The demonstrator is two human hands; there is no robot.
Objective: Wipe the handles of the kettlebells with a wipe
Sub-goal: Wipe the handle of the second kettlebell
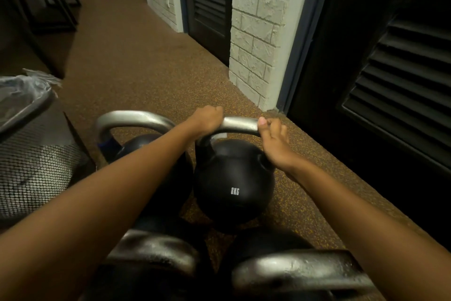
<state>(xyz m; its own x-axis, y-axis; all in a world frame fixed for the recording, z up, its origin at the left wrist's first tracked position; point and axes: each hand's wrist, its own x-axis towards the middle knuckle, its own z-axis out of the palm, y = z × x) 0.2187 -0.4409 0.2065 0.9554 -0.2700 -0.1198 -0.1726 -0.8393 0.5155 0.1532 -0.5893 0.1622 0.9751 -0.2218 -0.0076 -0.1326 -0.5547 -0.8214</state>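
A black kettlebell marked 8KG sits on the brown floor in the middle of the frame. Both hands are on its silver handle. The left hand is closed around the left end. The right hand grips the right end. No wipe shows.

A single head-worn wide-angle camera looks forward and steeply down, close over the person's outstretched forearms, which enter from the lower corners of the frame. The floor runs away toward the upper left of the frame, and the wall bends along the right with lens distortion. Nearest objects at the bottom edge are blurred. There is no second view.
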